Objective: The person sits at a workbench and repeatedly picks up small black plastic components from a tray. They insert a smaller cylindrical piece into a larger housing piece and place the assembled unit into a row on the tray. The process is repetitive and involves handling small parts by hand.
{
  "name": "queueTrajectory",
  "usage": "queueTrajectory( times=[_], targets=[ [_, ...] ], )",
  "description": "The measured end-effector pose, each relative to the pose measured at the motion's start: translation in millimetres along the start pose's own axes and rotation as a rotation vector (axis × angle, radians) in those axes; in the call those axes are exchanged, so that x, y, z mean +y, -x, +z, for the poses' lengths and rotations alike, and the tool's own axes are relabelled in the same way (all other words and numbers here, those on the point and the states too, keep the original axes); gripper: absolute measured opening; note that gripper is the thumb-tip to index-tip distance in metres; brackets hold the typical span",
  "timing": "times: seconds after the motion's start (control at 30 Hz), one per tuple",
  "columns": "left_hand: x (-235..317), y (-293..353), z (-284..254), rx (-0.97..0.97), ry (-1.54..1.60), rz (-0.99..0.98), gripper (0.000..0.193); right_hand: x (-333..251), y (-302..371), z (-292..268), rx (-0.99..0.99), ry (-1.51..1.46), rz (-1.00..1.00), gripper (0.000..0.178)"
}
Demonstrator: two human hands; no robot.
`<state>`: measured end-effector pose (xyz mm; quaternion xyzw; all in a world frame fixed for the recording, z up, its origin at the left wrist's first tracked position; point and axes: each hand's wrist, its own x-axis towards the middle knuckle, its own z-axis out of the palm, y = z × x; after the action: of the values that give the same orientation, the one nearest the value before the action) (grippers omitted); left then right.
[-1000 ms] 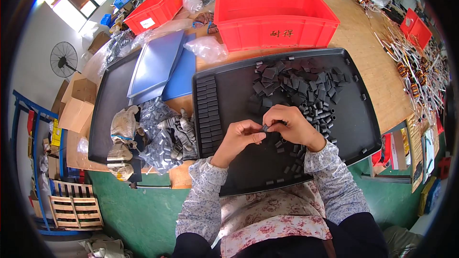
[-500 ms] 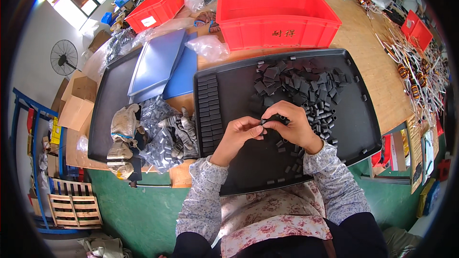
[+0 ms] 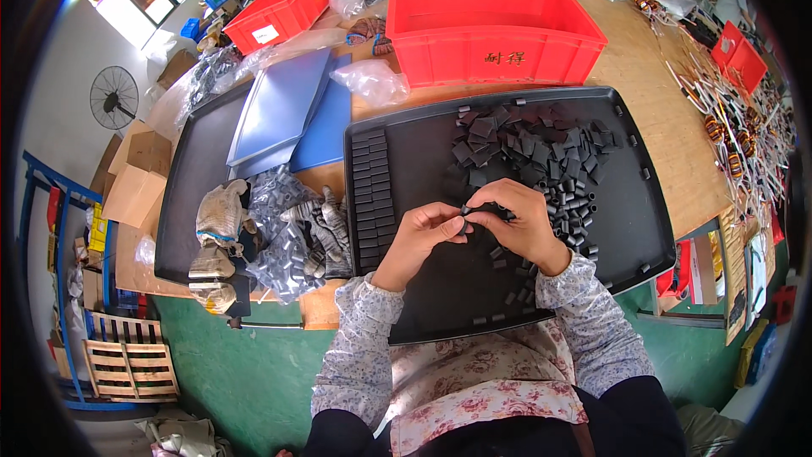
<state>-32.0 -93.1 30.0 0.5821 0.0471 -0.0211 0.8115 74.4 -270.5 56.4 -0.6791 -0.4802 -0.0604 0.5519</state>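
Above the black tray (image 3: pixel 423 152) my two hands meet, fingertips together. My left hand (image 3: pixel 423 235) is closed in a pinch on a small black piece (image 3: pixel 465 211), and my right hand (image 3: pixel 522 222) pinches its other side; fingers cover most of it. Right of my hands lie many short black tubes (image 3: pixel 575 213), some of them standing with open ends up. Farther back is a loose heap of flat black squares (image 3: pixel 534 148). Along the tray's left wall, small black pieces (image 3: pixel 372 190) are lined up in two tight columns.
A big red bin (image 3: pixel 499 55) stands behind the tray, a second red bin (image 3: pixel 283 8) at the far left. Blue folders (image 3: pixel 283 110), a plastic bag of grey tubes (image 3: pixel 283 237) and knit gloves (image 3: pixel 326 233) lie left. White wires with copper coils (image 3: pixel 719 127) cover the right side.
My hands stay together at the same spot, with only slight shifts of the fingers around the black piece. The whole view has moved very slightly.
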Motion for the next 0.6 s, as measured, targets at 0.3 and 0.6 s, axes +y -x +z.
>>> queueTrajectory(
  times=[0.3, 0.6],
  targets=[
    [0, 0, 3, -0.025, -0.049, -0.035, 0.023, 5, -1, -6, -0.165, -0.093, 0.035, 0.023],
    [-12, -6, -4, 0.085, -0.264, 0.072, 0.021, -15, 7, 2, -0.005, -0.220, 0.258, 0.021]
  ],
)
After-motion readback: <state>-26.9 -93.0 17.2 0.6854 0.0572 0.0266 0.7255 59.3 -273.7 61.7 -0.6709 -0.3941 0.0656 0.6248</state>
